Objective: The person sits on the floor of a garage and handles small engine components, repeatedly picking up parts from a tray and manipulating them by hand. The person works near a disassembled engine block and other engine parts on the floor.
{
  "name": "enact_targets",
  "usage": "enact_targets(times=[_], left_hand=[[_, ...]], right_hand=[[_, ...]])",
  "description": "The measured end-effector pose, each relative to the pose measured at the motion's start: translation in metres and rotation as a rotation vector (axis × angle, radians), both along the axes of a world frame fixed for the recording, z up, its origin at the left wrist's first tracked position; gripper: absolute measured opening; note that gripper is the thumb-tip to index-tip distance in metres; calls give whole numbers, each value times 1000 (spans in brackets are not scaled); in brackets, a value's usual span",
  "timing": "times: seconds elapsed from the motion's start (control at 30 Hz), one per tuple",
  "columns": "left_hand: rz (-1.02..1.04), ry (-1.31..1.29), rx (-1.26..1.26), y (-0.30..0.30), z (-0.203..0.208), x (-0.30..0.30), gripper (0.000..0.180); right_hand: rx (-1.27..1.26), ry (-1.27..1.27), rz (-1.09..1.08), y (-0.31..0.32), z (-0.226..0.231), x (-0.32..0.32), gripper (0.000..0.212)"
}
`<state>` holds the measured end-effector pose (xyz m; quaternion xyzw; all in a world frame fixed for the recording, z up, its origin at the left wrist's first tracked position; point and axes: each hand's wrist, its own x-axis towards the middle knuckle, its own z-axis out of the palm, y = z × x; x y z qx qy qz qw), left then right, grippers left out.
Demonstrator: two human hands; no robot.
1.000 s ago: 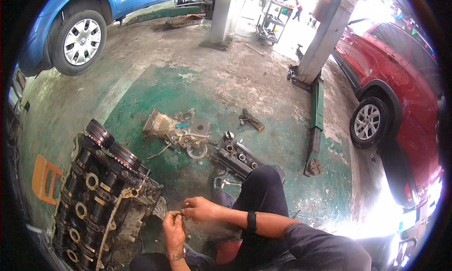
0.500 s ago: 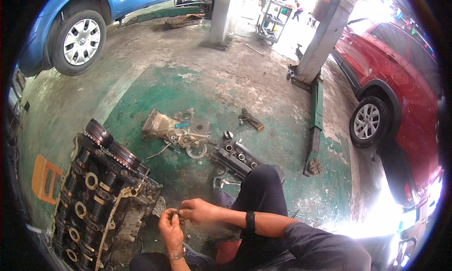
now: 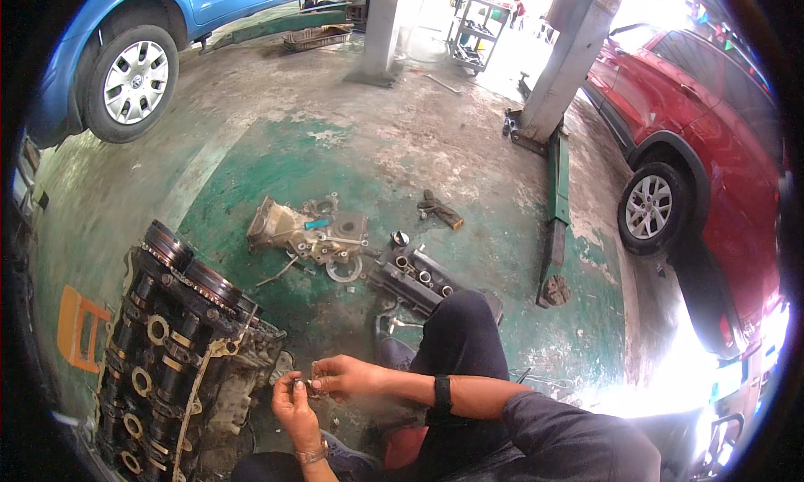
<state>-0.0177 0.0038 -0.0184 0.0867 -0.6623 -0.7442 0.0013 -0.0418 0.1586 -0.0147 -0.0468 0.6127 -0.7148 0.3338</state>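
Observation:
My left hand [image 3: 293,405] is raised in front of my knees, its thumb and fingers pinched together. Meeting it from the right, my right hand [image 3: 345,376] has its fingertips closed at the same spot. Between them shows a bit of a small dark piece [image 3: 305,383], too small and covered to name. Just left of my hands stands a greasy engine cylinder head [image 3: 172,356], with camshafts and two toothed wheels [image 3: 197,264] at its far end. Neither hand touches it.
On the green floor ahead lie a metal engine cover [image 3: 314,235], a black valve cover [image 3: 423,277] and dark gloves [image 3: 440,208]. A lift arm [image 3: 556,214] reaches in at the right. A blue car [image 3: 226,0] and a red car [image 3: 699,122] flank the space.
Both hands have shifted slightly left, and the fingertips have drawn a little apart around the small piece. The view has tilted slightly.

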Motion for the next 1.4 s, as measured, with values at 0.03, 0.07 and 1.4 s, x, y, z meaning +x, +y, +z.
enact_targets(times=[0.03, 0.07, 1.4], left_hand=[[2, -9, 11, 0, 0, 0, 12], [2, -23, 29, 0, 0, 0, 11], [-61, 2, -17, 10, -20, 1, 10]], right_hand=[[20, 14, 9, -1, -1, 0, 27], [40, 28, 18, -1, -1, 0, 27], [86, 157, -336, 10, 7, -9, 22]])
